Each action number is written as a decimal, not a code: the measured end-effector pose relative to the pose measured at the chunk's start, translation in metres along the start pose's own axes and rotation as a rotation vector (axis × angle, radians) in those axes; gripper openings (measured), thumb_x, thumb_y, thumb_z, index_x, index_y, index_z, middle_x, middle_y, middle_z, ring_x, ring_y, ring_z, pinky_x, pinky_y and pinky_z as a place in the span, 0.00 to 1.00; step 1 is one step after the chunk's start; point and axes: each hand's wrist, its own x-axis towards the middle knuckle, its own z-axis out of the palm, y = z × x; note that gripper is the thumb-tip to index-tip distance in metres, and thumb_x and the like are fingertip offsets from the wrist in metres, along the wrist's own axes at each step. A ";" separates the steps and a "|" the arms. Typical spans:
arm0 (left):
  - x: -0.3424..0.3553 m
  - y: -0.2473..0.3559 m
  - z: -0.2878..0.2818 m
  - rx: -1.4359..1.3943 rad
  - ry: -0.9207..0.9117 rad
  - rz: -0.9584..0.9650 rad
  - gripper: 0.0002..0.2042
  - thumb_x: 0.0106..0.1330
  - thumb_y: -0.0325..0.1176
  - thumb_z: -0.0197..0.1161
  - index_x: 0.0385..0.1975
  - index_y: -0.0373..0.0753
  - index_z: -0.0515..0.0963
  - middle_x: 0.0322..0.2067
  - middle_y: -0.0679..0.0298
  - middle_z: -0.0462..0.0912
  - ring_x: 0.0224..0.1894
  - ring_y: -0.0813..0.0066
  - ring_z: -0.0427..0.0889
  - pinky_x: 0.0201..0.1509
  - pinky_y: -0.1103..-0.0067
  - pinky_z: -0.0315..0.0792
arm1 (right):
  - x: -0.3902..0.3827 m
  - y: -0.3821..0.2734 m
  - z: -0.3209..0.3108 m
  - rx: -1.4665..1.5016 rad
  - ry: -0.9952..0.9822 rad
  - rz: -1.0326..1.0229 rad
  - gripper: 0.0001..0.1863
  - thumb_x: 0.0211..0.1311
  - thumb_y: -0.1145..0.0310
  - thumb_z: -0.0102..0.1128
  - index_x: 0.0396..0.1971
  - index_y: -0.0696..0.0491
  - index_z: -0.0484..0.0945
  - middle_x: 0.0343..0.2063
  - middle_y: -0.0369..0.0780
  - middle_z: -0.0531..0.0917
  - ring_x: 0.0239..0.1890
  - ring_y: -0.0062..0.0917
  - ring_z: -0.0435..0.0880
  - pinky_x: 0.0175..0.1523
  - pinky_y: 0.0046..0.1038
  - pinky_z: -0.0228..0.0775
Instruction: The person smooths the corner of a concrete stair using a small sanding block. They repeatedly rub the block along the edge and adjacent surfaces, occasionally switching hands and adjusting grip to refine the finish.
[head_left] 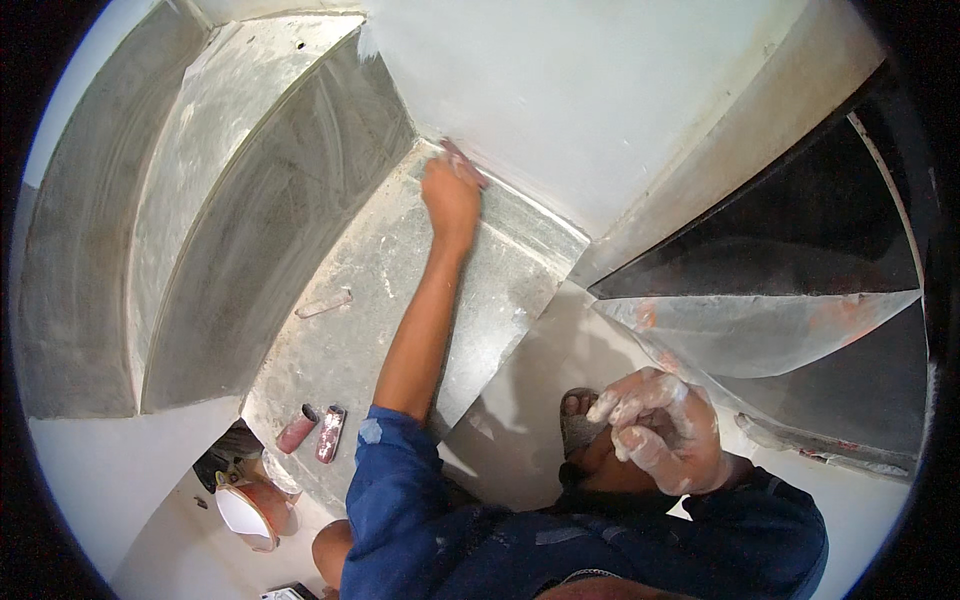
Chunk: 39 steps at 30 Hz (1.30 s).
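My left hand [450, 195] is closed on a reddish sanding pad [467, 163] against the back edge of the dusty grey step [350, 260], where it meets the white wall [580, 90]. My right hand [655, 430], coated in white dust, hangs in the air at lower right with loosely curled fingers apart and nothing visible in them. Two reddish cylindrical pieces [297, 428] lie at the step's lower left, and a pale narrow strip [322, 304] lies farther up.
Grey curved panels [260, 230] rise at left. Dark glossy panels [820, 200] and a translucent sheet [760, 335] stand at right. A white-lined container [250, 510] and other items sit on the pale floor at lower left. My sandalled foot [578, 415] stands beside the step.
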 end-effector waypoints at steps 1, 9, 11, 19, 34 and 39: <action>0.012 -0.011 -0.001 0.005 0.006 -0.080 0.12 0.65 0.27 0.50 0.41 0.25 0.75 0.34 0.44 0.75 0.40 0.47 0.77 0.45 0.62 0.70 | 0.001 0.000 0.001 0.003 -0.031 -0.008 0.08 0.62 0.71 0.55 0.39 0.57 0.72 0.38 0.47 0.80 0.35 0.25 0.81 0.37 0.25 0.72; 0.008 -0.016 0.005 0.031 -0.011 0.018 0.12 0.63 0.28 0.52 0.40 0.24 0.74 0.34 0.40 0.77 0.38 0.44 0.78 0.43 0.61 0.71 | 0.002 0.006 0.000 0.138 0.097 -0.006 0.07 0.62 0.72 0.55 0.38 0.58 0.72 0.38 0.47 0.79 0.33 0.21 0.78 0.38 0.22 0.70; 0.011 -0.014 0.006 0.025 -0.059 -0.039 0.12 0.63 0.27 0.52 0.40 0.23 0.74 0.34 0.40 0.77 0.39 0.45 0.78 0.44 0.61 0.71 | 0.006 0.004 0.002 0.117 0.072 0.024 0.07 0.62 0.71 0.55 0.38 0.57 0.72 0.38 0.47 0.79 0.33 0.22 0.78 0.38 0.22 0.70; 0.020 -0.003 0.004 -0.081 0.057 -0.171 0.12 0.62 0.26 0.52 0.40 0.21 0.74 0.36 0.39 0.77 0.40 0.42 0.77 0.47 0.61 0.70 | 0.002 0.006 0.001 0.089 0.080 0.012 0.07 0.62 0.71 0.56 0.38 0.56 0.72 0.39 0.48 0.79 0.36 0.25 0.80 0.36 0.25 0.72; 0.008 -0.016 0.010 -0.064 0.078 -0.015 0.11 0.61 0.29 0.54 0.35 0.25 0.76 0.34 0.41 0.79 0.40 0.44 0.78 0.47 0.61 0.69 | 0.002 0.004 0.004 0.079 0.075 0.025 0.07 0.62 0.71 0.55 0.38 0.57 0.72 0.38 0.48 0.79 0.32 0.26 0.80 0.36 0.25 0.72; 0.038 -0.026 0.004 -0.006 0.093 -0.202 0.12 0.62 0.29 0.53 0.37 0.26 0.76 0.34 0.42 0.79 0.40 0.44 0.78 0.47 0.61 0.69 | 0.007 -0.003 -0.002 -0.085 -0.122 0.035 0.07 0.63 0.70 0.54 0.37 0.57 0.72 0.38 0.49 0.79 0.31 0.26 0.80 0.35 0.25 0.72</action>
